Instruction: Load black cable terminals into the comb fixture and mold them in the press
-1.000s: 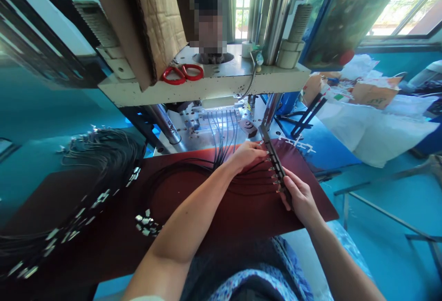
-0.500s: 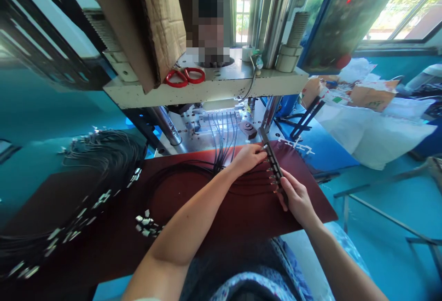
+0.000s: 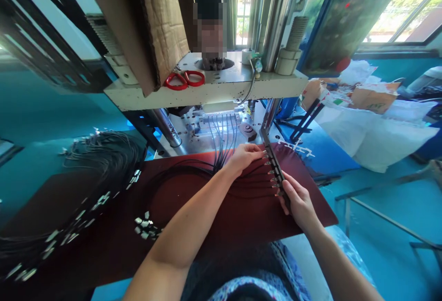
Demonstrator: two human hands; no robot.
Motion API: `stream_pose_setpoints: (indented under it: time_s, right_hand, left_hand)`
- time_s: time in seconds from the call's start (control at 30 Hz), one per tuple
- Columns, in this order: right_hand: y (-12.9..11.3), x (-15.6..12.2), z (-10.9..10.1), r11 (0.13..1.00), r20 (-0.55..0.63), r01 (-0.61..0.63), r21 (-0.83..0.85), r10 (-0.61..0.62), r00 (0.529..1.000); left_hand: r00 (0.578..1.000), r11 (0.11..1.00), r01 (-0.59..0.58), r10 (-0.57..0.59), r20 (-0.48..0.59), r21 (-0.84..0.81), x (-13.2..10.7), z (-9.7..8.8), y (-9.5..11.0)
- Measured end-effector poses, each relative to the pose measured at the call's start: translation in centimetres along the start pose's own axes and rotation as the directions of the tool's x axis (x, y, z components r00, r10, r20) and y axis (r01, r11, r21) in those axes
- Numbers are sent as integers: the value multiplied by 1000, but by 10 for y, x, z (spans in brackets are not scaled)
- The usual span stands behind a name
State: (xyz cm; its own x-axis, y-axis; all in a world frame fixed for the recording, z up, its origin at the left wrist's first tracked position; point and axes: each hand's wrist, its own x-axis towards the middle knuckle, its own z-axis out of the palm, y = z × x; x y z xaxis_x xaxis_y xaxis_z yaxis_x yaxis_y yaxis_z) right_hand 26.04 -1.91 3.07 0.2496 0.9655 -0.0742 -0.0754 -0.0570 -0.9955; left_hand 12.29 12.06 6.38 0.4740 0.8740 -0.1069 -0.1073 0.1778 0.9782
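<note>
**Head view.** My right hand (image 3: 299, 199) is clasping the lower end of the long black slotted bar (image 3: 271, 158). The bar is lying slanted on the right part of the dark red flat board (image 3: 241, 218), with small metal terminals showing along its left edge. My left hand (image 3: 243, 156) is lying on the thin black wires (image 3: 223, 137) beside the bar's upper end; I cannot tell whether its fingertips are pinching one. Red-handled scissors (image 3: 184, 79) are resting on the cream machine plate (image 3: 276, 87) above.
</note>
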Motion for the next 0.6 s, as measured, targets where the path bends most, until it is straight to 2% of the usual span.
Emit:
stream_pose_setpoints:
  time_s: [0.2,0.43,0.5,0.6]
  right_hand:
    - [1,2,-1,999,22,16,-51,-15,1000]
    - [2,4,2,980,64,55,-192,-44,997]
    - [0,5,3,975,88,49,-219,-30,996]
    - [-3,7,2,973,116,20,-229,7,993]
  left_hand:
    - [999,999,48,-48,-11,7,2,3,6]
    - [994,998,40,-35,-99,56,7,8,4]
    - [997,993,14,-4,-82,114,9,6,-1]
    - [999,958,-38,35,16,283,11,-4,-7]
